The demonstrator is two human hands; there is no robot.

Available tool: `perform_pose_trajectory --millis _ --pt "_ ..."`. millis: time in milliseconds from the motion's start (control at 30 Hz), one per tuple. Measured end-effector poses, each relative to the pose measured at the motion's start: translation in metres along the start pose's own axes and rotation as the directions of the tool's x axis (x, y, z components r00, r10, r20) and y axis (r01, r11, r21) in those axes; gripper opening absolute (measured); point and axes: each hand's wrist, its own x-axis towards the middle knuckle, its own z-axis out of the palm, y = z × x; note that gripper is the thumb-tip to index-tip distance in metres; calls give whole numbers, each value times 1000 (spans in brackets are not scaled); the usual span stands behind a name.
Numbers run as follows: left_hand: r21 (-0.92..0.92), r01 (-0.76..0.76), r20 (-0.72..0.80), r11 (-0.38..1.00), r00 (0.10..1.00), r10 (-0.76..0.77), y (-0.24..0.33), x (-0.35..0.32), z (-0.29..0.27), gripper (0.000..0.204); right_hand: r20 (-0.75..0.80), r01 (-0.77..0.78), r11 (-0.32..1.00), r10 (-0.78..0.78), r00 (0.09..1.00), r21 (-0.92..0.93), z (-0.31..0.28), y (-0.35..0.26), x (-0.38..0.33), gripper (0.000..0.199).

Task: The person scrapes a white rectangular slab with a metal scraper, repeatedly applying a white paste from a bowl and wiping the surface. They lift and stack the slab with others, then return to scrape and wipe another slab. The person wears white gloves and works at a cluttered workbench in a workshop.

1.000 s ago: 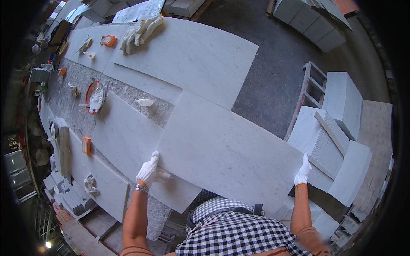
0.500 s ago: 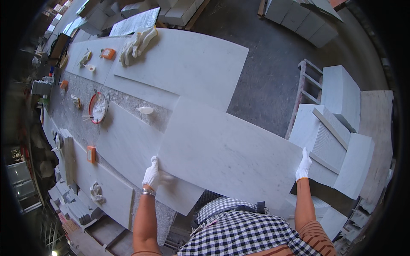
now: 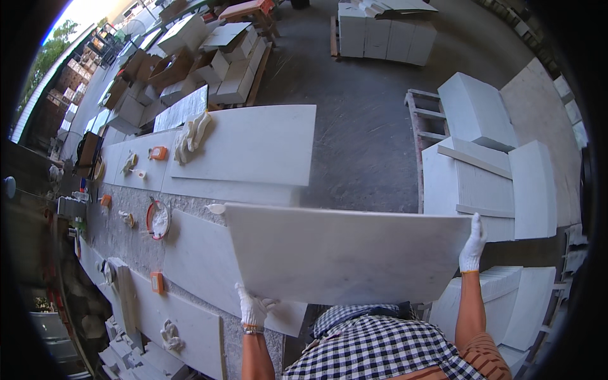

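A large white marble slab (image 3: 354, 256) is raised in front of me, tilted, with its far edge higher. My right hand (image 3: 472, 246), in a white knit glove, grips the slab's right edge near the far corner. At the near left corner, my left hand (image 3: 253, 307), gloved the same way and wearing a metal watch, is closed on the slab; some of its fingers are hidden beneath. Under and left of it lies another flat slab (image 3: 199, 256) on the dusty worktable (image 3: 136, 244).
A pair of gloves (image 3: 192, 136) rests on a far slab (image 3: 259, 139). Left are a red-rimmed bowl of white powder (image 3: 160, 221), an orange box (image 3: 157, 282) and a white squeeze bottle (image 3: 215, 208). Stacked slabs (image 3: 472, 180) and a pallet (image 3: 425, 130) stand right.
The slab has been lifted and tilted up from near flat, its far edge rising. Both hands moved with it, staying on its edges. The view has shifted, showing more of the background.
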Motion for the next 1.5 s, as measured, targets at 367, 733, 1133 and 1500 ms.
perform_pose_trajectory --millis 367,733,1133,1500 --pt "-314 -94 365 945 907 212 -34 -51 17 87 -385 -25 835 280 879 550 -171 -30 -92 54" --pt "-290 -88 191 953 970 148 -37 -69 85 77 -201 -53 775 228 953 630 -231 6 -118 62" --pt "-4 17 384 1000 923 -15 -90 -38 312 63 -383 -26 743 375 844 668 -346 78 -8 52" --pt "85 239 667 967 707 -233 -88 17 486 52 -540 -292 789 592 598 541 -388 115 27 65"
